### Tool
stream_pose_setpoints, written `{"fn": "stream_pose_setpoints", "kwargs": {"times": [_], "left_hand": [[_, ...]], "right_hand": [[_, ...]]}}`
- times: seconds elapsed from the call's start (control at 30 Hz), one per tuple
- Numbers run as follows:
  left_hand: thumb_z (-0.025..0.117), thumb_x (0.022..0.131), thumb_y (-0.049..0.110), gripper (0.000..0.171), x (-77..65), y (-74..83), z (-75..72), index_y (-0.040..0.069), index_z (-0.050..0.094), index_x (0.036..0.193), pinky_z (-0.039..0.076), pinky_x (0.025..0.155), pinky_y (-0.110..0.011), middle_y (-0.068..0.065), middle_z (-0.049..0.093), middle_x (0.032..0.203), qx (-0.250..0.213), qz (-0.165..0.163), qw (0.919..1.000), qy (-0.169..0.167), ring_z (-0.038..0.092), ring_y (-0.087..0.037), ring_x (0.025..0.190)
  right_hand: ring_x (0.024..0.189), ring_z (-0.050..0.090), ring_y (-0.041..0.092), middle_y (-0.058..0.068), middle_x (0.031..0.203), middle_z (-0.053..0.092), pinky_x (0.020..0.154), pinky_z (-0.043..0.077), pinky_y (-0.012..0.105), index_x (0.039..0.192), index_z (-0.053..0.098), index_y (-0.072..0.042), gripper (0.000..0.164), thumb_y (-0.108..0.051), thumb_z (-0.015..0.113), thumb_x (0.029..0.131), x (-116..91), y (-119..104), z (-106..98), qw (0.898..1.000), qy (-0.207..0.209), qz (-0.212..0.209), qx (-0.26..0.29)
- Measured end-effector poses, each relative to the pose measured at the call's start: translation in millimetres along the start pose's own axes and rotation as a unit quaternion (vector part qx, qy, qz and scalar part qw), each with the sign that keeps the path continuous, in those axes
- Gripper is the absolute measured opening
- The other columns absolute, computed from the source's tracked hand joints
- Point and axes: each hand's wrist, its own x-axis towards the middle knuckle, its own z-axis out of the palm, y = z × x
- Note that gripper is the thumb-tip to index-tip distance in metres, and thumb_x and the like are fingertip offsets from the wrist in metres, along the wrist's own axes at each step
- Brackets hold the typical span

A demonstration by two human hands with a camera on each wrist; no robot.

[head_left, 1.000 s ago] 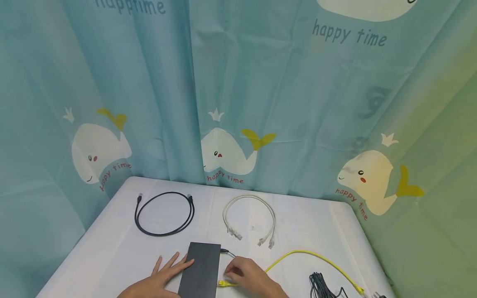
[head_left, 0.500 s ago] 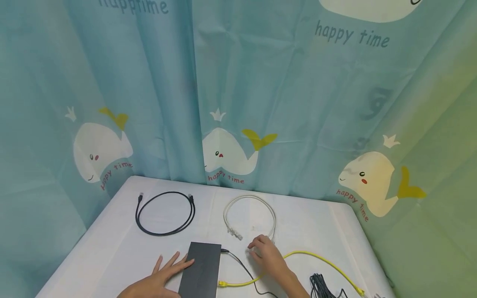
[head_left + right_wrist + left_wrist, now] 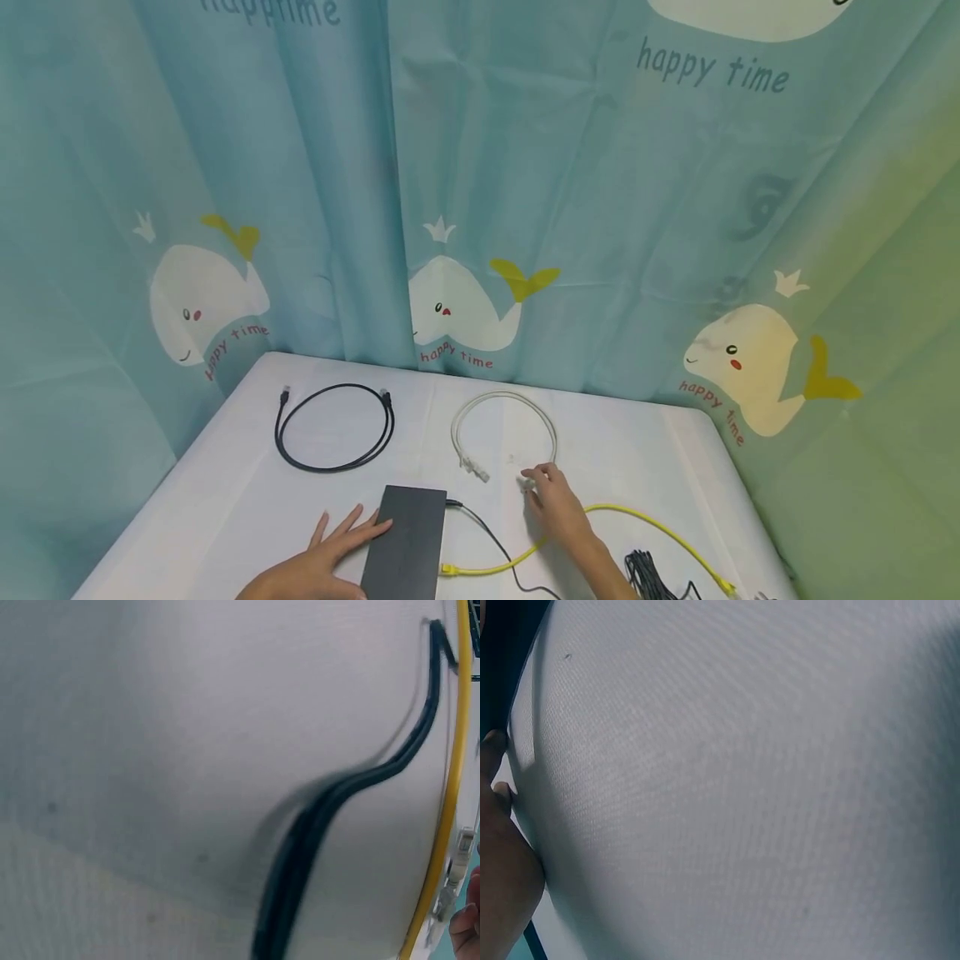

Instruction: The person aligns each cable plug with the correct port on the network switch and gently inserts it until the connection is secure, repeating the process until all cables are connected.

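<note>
My left hand [image 3: 318,562] lies with spread fingers against the left side of a flat black box [image 3: 408,533], one fingertip on its top. A thin black power cord [image 3: 487,533] and a yellow network cable [image 3: 480,572] are plugged into the box's right side. My right hand [image 3: 562,508] reaches to the right-hand plugs of a looped light-grey network cable [image 3: 510,395]. Its thumb and forefinger stand apart around a clear plug [image 3: 527,483]. In the right wrist view, the fingertips [image 3: 466,922] are close beside the clear plugs [image 3: 454,874].
A looped black network cable [image 3: 334,469] lies at the back left of the white table [image 3: 637,450]. A bundled black cord [image 3: 645,575] sits at the front right, by the yellow cable's far end. A blue whale-print curtain [image 3: 322,208] hangs behind the table.
My right hand has left the yellow cable's plug by the box and moved right and away from me to the grey cable's plugs. The left hand stays against the box.
</note>
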Motion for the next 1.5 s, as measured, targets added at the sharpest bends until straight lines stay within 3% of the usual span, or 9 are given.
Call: {"fn": "stream_pose_setpoints", "kwargs": {"times": [0.1, 0.3, 0.6, 0.97, 1.2, 1.5], "left_hand": [[0.068, 0.087, 0.034, 0.076, 0.8, -1.2, 1.3, 0.017, 0.029, 0.15, -0.022, 0.09, -0.071, -0.018, 0.017, 0.152, 0.0, -0.003, 1.0, 0.001, -0.009, 0.001, 0.131], [0.069, 0.086, 0.032, 0.076, 1.1, -0.2, 2.8, 0.018, 0.03, 0.149, -0.022, 0.09, -0.071, -0.02, 0.018, 0.151, -0.007, -0.008, 0.9999, 0.002, -0.009, -0.004, 0.134], [0.067, 0.087, 0.031, 0.075, 1.3, -0.4, 2.7, 0.014, 0.028, 0.15, -0.022, 0.088, -0.072, -0.023, 0.016, 0.151, 0.003, 0.017, 0.9999, -0.002, -0.01, 0.003, 0.13], [0.067, 0.087, 0.033, 0.075, 2.5, 2.5, 1.8, 0.015, 0.029, 0.149, -0.02, 0.088, -0.073, -0.023, 0.018, 0.15, 0.013, 0.017, 0.9997, 0.007, -0.01, -0.008, 0.134], [0.068, 0.086, 0.032, 0.074, 2.9, -3.2, 2.7, 0.018, 0.031, 0.149, -0.018, 0.09, -0.073, -0.022, 0.02, 0.15, 0.024, -0.002, 0.9996, 0.015, -0.007, -0.021, 0.139], [0.068, 0.087, 0.031, 0.072, 4.6, -2.0, 2.5, 0.021, 0.032, 0.149, -0.019, 0.09, -0.072, -0.024, 0.02, 0.15, 0.021, -0.021, 0.9995, 0.014, -0.005, -0.038, 0.139]], "right_hand": [[0.095, 0.057, 0.02, 0.005, 0.106, 0.053, 0.074, 0.052, 0.032, 0.112, 0.063, -0.009, 0.028, -0.006, 0.068, 0.084, -0.5, 1.7, 0.9, 1.0, -0.018, 0.018, 0.006], [0.095, 0.058, 0.022, 0.006, 0.106, 0.054, 0.076, 0.053, 0.033, 0.109, 0.065, -0.008, 0.025, -0.004, 0.069, 0.084, -1.2, 4.3, 0.2, 0.999, -0.026, 0.016, 0.018], [0.098, 0.058, 0.023, 0.005, 0.107, 0.054, 0.08, 0.052, 0.033, 0.107, 0.066, -0.009, 0.026, -0.002, 0.07, 0.082, -0.7, 4.8, -1.4, 0.998, -0.049, 0.022, 0.021], [0.093, 0.056, 0.02, 0.001, 0.1, 0.054, 0.077, 0.052, 0.031, 0.102, 0.068, -0.008, 0.024, -0.002, 0.072, 0.079, -1.8, 2.2, -4.3, 0.999, -0.052, -0.003, 0.001], [0.082, 0.051, 0.011, -0.006, 0.09, 0.051, 0.068, 0.05, 0.025, 0.096, 0.072, -0.01, 0.019, -0.008, 0.074, 0.078, -0.4, 3.7, -2.8, 0.998, -0.067, 0.015, 0.004], [0.08, 0.051, 0.007, -0.012, 0.085, 0.05, 0.069, 0.05, 0.024, 0.088, 0.069, -0.019, 0.013, -0.015, 0.075, 0.078, -1.0, 6.7, -1.4, 0.997, -0.075, 0.019, 0.001]]}}
